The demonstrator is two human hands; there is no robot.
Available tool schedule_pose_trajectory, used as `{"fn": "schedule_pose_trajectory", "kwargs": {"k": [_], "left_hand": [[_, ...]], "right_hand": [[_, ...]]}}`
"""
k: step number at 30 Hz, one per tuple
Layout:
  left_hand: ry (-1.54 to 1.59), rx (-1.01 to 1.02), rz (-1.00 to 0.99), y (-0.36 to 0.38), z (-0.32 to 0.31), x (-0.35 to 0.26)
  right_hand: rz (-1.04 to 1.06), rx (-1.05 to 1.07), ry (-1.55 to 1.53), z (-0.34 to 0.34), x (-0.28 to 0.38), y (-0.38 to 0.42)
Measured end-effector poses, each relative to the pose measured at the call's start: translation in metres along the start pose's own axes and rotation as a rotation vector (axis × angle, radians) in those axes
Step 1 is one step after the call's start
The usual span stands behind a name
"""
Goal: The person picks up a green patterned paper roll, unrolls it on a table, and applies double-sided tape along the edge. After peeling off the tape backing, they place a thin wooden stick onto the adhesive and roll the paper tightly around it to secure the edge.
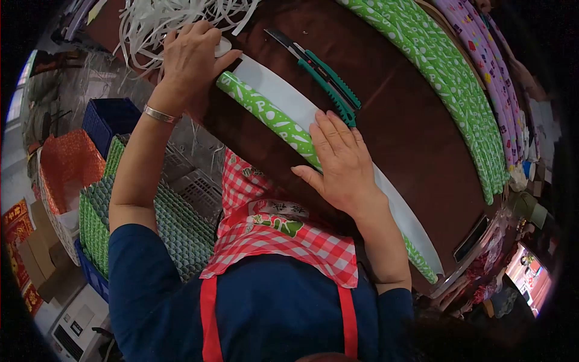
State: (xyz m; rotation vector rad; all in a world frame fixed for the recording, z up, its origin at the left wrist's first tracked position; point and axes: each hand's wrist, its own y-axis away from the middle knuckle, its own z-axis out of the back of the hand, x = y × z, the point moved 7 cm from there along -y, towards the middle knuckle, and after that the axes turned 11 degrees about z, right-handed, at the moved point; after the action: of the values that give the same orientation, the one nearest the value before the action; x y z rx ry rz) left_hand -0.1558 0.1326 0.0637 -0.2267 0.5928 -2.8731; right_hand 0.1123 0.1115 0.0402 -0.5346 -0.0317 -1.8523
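Note:
A green-and-white patterned sheet (pixel 265 113), partly rolled with a white strip showing, lies across the brown table. My left hand (pixel 192 59) is at its upper left end, fingers curled round a small white rounded object (pixel 223 47) beside loose white strips (pixel 142 30). Flat on the middle of the sheet rests my right hand (pixel 345 164), thumb apart from the fingers. A green utility knife (pixel 322 75) with its blade out lies just beyond the right fingertips.
Long green (pixel 434 72) and purple (pixel 476 54) patterned rolls lie along the table's far right. A dark flat object (pixel 471 239) sits at the right edge. Left of the table are a blue crate (pixel 111 123), an orange-lined basket (pixel 69 163) and many stacked green rolls (pixel 175 223).

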Motion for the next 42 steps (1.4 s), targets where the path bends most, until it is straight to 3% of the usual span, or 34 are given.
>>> {"fn": "schedule_pose_trajectory", "kwargs": {"k": [7,9,17,20,24,26,34,37,41,42], "left_hand": [[-0.044,0.173,0.100,-0.005,-0.003,0.000],[0.001,0.125,0.091,-0.006,0.000,-0.002],[0.042,0.245,0.117,-0.004,-0.001,-0.007],[0.076,0.136,0.047,0.002,0.013,-0.017],[0.157,0.146,0.015,0.007,0.024,-0.018],[0.291,0.253,0.010,0.013,0.016,-0.016],[0.338,0.303,0.067,0.005,0.011,0.006],[0.422,0.344,0.020,0.004,0.006,0.006],[0.546,0.370,-0.034,0.008,0.007,0.003],[0.545,0.366,-0.020,0.008,0.007,0.004]], "right_hand": [[0.032,-0.021,0.079,0.003,0.004,-0.001],[0.035,-0.013,0.103,0.003,0.005,-0.001],[0.019,0.069,0.156,0.002,0.008,0.003],[0.031,0.057,0.165,0.002,0.008,0.003],[0.026,0.054,0.155,0.002,0.006,0.002],[0.025,0.048,0.156,0.003,0.007,0.002],[0.146,-0.045,0.120,0.025,0.009,-0.012],[0.171,-0.173,0.224,0.042,-0.021,-0.046],[0.169,-0.141,0.345,0.032,-0.057,-0.093],[0.073,0.027,0.292,0.022,-0.068,-0.103]]}}
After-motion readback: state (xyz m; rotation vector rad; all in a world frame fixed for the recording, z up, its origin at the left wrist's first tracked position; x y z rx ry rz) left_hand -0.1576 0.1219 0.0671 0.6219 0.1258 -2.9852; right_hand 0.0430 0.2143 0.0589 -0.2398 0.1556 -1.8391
